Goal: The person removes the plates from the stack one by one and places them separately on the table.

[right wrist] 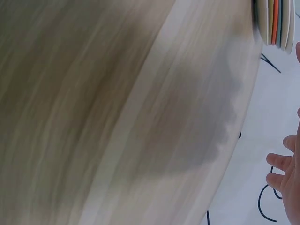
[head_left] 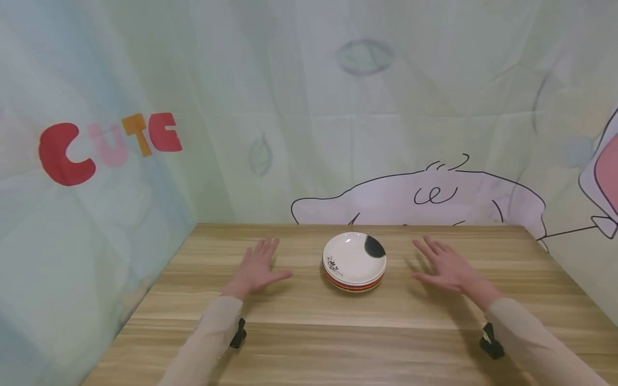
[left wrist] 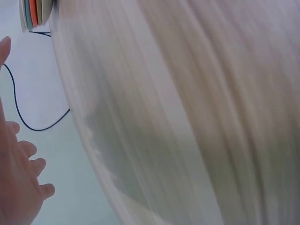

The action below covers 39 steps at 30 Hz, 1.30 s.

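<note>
A stack of several small round plates (head_left: 351,260) sits on the wooden table, near its far side. The top plate is white with a dark green patch and a small dark plant motif; orange and other coloured rims show below it. To the left of the stack my left hand (head_left: 257,271) hovers with fingers spread, holding nothing. My right hand (head_left: 445,267) is on the other side, likewise spread and apart from the plates. In both wrist views the plates' edges (left wrist: 35,13) appear at a top corner, and each hand casts a shadow on the wood.
The wood-grain table (head_left: 309,348) reaches back to a pale printed curtain (head_left: 270,80). Coloured letters (head_left: 67,154) spelling "CUTE" are on the curtain at left, with a line-drawn animal (head_left: 386,198) behind the far edge. A dark wrist-camera mount (head_left: 491,343) sits under the right sleeve.
</note>
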{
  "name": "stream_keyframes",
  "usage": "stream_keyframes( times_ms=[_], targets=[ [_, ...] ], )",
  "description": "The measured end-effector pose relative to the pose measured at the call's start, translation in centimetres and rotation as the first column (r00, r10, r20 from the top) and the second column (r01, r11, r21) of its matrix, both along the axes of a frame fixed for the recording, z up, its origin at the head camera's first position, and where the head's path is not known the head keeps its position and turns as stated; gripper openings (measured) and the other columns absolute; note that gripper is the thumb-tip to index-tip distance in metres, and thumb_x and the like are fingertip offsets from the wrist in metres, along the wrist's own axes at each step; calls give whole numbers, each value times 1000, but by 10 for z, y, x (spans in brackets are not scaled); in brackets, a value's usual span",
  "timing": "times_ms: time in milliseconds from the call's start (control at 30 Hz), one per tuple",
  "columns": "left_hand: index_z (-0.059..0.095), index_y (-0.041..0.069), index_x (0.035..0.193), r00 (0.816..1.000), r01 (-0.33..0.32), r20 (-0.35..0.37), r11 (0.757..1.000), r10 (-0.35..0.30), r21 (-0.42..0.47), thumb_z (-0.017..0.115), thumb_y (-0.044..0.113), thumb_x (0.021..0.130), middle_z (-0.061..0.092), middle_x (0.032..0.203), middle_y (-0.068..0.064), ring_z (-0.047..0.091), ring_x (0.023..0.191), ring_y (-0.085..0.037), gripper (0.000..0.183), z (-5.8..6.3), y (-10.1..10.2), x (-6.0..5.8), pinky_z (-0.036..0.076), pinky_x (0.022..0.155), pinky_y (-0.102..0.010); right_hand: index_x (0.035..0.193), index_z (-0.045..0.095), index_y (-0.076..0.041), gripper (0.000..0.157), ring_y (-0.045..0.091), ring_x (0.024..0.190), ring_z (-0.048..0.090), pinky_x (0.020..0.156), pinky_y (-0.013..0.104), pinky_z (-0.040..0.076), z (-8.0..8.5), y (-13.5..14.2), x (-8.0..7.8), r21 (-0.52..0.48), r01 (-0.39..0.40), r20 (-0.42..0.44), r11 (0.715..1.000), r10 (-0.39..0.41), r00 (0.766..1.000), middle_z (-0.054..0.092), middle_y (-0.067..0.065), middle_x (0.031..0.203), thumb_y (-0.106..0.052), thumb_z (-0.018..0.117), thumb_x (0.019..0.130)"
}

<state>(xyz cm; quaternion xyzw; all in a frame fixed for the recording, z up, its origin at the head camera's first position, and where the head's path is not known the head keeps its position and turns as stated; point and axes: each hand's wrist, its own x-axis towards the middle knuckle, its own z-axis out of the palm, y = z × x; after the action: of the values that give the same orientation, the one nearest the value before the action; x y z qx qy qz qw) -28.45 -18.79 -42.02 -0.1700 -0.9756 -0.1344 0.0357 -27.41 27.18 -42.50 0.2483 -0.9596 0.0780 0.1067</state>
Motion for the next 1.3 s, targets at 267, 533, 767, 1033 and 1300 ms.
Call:
stream_keyframes(
  times_ms=[267, 533, 767, 1033, 1300],
  targets=[
    [18, 0, 143, 999, 39, 19, 996, -41, 84, 58, 57, 78, 16, 147, -22, 15, 135, -36, 95, 0, 18, 0, 15, 107, -55, 141, 27, -3, 82, 50, 120, 34, 97, 61, 29, -2, -13, 0, -104, -7, 48, 995, 12, 999, 26, 30, 141, -50, 57, 82],
    [18, 0, 143, 998, 51, 33, 989, -56, 136, 60, 53, 79, 16, 148, -19, 17, 136, -32, 93, 0, 33, -1, 18, 109, -48, 143, 23, -3, 81, 50, 123, 30, 98, 63, 27, -3, -25, 2, -195, 6, 115, 981, 17, 993, 24, 29, 142, -46, 58, 83],
    [20, 2, 143, 994, 63, 74, 974, -81, 216, 62, 48, 80, 16, 148, -17, 17, 136, -30, 89, -2, 53, -2, 17, 110, -43, 140, 24, 4, 78, 45, 125, 30, 103, 57, 23, -7, -37, -2, -310, -19, 132, 951, 62, 989, 28, 28, 141, -39, 59, 85],
    [18, 11, 145, 987, 16, 149, 956, -63, 293, 63, 58, 73, 17, 149, -14, 19, 136, -28, 98, -5, 72, -1, 20, 109, -45, 141, 23, 3, 77, 43, 116, 45, 97, 57, 33, -8, -55, -3, -411, 25, 223, 911, 74, 972, 30, 25, 141, -37, 59, 86],
    [17, 11, 146, 980, -21, 190, 932, -52, 362, 68, 57, 70, 19, 150, -9, 23, 134, -27, 102, -9, 82, -1, 22, 108, -44, 141, 24, 3, 82, 40, 110, 49, 89, 51, 44, -9, -72, -6, -479, 80, 295, 874, 74, 953, 34, 25, 138, -43, 61, 83]
  ],
)
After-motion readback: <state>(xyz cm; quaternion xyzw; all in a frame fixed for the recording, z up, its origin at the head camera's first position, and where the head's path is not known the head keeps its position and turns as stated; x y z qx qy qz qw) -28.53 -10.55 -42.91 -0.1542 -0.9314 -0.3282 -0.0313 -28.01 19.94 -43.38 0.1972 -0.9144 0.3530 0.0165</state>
